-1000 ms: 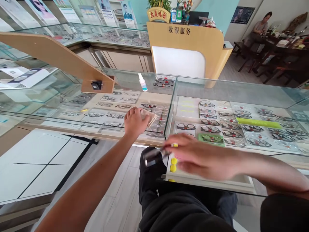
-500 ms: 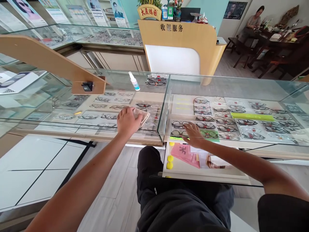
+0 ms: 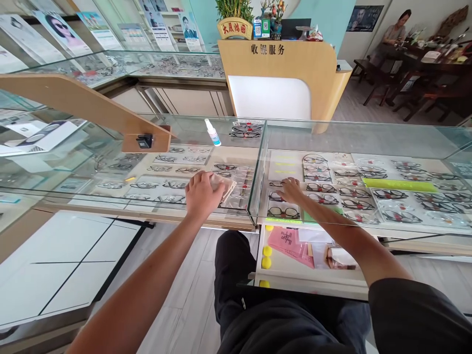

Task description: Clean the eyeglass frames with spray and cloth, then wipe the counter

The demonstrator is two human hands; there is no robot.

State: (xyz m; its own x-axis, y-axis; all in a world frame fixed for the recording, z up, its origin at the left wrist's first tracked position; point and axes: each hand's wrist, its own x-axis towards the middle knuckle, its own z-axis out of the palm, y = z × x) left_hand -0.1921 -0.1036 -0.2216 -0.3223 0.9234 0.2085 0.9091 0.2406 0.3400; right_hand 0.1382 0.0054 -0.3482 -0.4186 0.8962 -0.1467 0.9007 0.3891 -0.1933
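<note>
My left hand (image 3: 204,194) rests on the glass counter top, its fingers closed round a folded beige cloth (image 3: 226,187). My right hand (image 3: 293,191) reaches into the right-hand display case with its fingers apart. The fingertips are at a pair of dark-framed eyeglasses (image 3: 276,184) in the left column; whether they touch it I cannot tell. Nearer to me in that column lie another dark pair (image 3: 276,196) and a round-lensed pair (image 3: 283,212). More eyeglasses (image 3: 320,188) lie to the right of the hand, with a green card (image 3: 322,215) below, partly hidden by my forearm.
A spray bottle (image 3: 213,132) and stacked eyeglasses (image 3: 245,130) stand on the left counter. An upright glass edge (image 3: 259,177) divides the cases. Below the right case, an open drawer (image 3: 309,278) juts out near my lap. A wooden arm (image 3: 88,108) crosses at left. A person (image 3: 394,34) sits far right.
My right hand has moved forward and left, from the front rows toward a pair farther back. The front round-lensed eyeglasses now show fully. The view has shifted slightly; my left hand keeps the cloth.
</note>
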